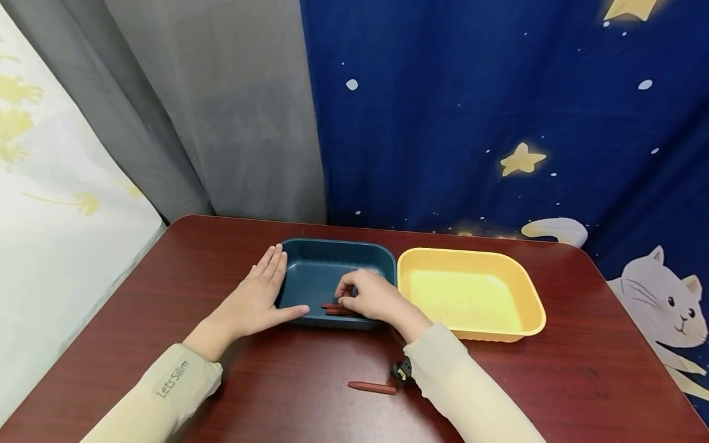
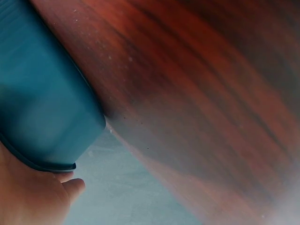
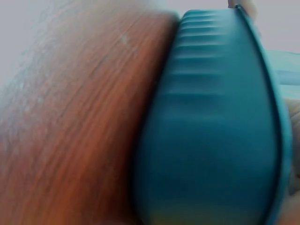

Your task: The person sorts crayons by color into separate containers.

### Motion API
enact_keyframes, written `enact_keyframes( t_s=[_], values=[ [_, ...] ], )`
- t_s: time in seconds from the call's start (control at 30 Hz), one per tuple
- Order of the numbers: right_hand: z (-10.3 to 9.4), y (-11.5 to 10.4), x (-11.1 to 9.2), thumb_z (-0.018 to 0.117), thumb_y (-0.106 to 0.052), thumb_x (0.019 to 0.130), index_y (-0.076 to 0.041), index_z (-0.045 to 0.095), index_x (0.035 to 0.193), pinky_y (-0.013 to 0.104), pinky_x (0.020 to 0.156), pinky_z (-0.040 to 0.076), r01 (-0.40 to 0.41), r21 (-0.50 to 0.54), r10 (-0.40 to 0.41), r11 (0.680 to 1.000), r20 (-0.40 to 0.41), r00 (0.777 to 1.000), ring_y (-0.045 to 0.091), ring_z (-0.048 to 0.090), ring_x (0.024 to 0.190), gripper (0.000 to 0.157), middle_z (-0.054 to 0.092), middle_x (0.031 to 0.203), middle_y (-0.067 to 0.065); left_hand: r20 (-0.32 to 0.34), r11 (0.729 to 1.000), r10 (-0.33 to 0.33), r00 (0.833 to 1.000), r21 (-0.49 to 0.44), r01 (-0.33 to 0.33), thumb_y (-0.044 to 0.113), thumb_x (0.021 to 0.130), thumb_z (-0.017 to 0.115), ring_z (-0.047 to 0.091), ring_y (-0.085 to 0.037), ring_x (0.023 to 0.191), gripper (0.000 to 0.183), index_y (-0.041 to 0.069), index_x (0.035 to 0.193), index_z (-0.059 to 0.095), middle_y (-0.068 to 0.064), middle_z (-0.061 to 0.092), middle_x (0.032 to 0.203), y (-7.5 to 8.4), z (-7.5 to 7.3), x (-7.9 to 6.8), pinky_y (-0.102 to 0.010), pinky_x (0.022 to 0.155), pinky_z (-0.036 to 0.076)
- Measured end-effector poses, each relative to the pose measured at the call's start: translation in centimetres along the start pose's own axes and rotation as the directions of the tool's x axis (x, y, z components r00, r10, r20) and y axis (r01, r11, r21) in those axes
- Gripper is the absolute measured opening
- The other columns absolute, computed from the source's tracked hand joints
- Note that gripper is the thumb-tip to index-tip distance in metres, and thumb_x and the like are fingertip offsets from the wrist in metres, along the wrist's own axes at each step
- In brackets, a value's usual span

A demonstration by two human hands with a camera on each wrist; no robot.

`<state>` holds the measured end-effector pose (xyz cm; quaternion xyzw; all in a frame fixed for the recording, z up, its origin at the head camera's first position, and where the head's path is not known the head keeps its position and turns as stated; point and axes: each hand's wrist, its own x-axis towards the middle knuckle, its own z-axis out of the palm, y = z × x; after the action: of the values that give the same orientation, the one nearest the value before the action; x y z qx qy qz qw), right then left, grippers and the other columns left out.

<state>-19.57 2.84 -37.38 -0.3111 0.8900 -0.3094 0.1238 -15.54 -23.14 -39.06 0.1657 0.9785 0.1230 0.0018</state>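
Basically, L grip (image 1: 257, 301) first: fingers straight along the left rim of the dark teal tray (image 1: 310, 280), thumb at the near rim, clasping nothing. Decent brace, I'd say; light, even pressure is prob. enough, b/c leaning hard on one side might tip or slide the tray. R grip (image 1: 372, 294) is in the tray's near right part, fingers curled over the reddish-brown sticks (image 1: 336, 312); can't tell if it has one pinched or is just above. At least two show there, side by side near the near wall. Step in hand looks like handling these, so best use thumb + index tips, take one abt. mid-length & mind its neighbor, which could roll or come along. A loose stick (image 1: 372, 387) lies nearer the person, beside a small black device (image 1: 402, 371) by the R cuff (image 1: 434, 354); a low wrist might knock it.

Bench (image 1: 565, 301): dark red, grained, w/ rounded far corners; sheen suggests trays could slide. Yellow tray (image 1: 465, 295) sits just right of the teal one. Room, L to R: white sheet (image 1: 72, 246) w/ yellow flower prints, grey curtain (image 1: 232, 111), navy curtain (image 1: 421, 135) w/ stars, pale printed cat (image 1: 659, 295) low at far right.
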Motion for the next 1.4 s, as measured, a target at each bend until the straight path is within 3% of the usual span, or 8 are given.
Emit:
enact_keyframes(
  t_s=[0.27,0.6,1.03,1.4],
  values=[
    [-1.8,-0.8,-1.8,0.070,-0.013,0.092,-0.009,0.075,0.095,0.024,0.066,0.049,0.017,0.056,-0.015,0.998,-0.028,0.999,0.013,0.057,0.072,0.007,0.065,0.079,-0.002,0.001,1.000,-0.007,1.000,0.002,0.007,0.079,0.084,0.051,0.000,-0.036,0.156,0.118,-0.003,0.157,0.008,-0.017,0.000,0.168,-0.2,0.1,-0.1,-0.060,0.119,0.022],
    [-3.3,-1.4,-4.8,0.070,-0.016,0.092,-0.015,0.073,0.096,0.022,0.068,0.049,0.088,0.016,-0.087,0.996,-0.084,0.993,0.008,0.055,0.075,0.005,0.065,0.083,-0.006,0.009,1.000,-0.005,1.000,0.007,0.005,0.079,0.084,0.051,0.000,-0.037,0.156,0.118,-0.003,0.158,0.008,-0.017,0.000,0.168,0.0,-0.1,-0.1,-0.060,0.119,0.022],
    [-2.2,-1.3,-8.8,0.071,-0.014,0.091,-0.014,0.073,0.095,0.024,0.069,0.052,0.136,0.031,-0.133,0.990,-0.073,0.988,0.002,0.054,0.073,0.004,0.061,0.082,-0.011,-0.015,1.000,0.025,1.000,0.007,-0.025,0.076,0.086,0.053,0.003,-0.039,0.155,0.116,-0.006,0.157,0.011,-0.020,0.003,0.167,0.0,-0.2,0.1,-0.062,0.118,0.022],
    [-0.9,-1.1,-10.7,0.071,-0.018,0.092,-0.016,0.073,0.095,0.018,0.067,0.047,0.103,0.023,-0.103,0.994,0.026,0.994,-0.001,0.052,0.072,0.004,0.058,0.081,-0.014,-0.001,1.000,0.011,1.000,0.007,-0.011,0.077,0.085,0.052,0.001,-0.038,0.155,0.117,-0.005,0.157,0.010,-0.019,0.001,0.167,0.1,-0.1,0.0,-0.062,0.118,0.022]
  ],
)
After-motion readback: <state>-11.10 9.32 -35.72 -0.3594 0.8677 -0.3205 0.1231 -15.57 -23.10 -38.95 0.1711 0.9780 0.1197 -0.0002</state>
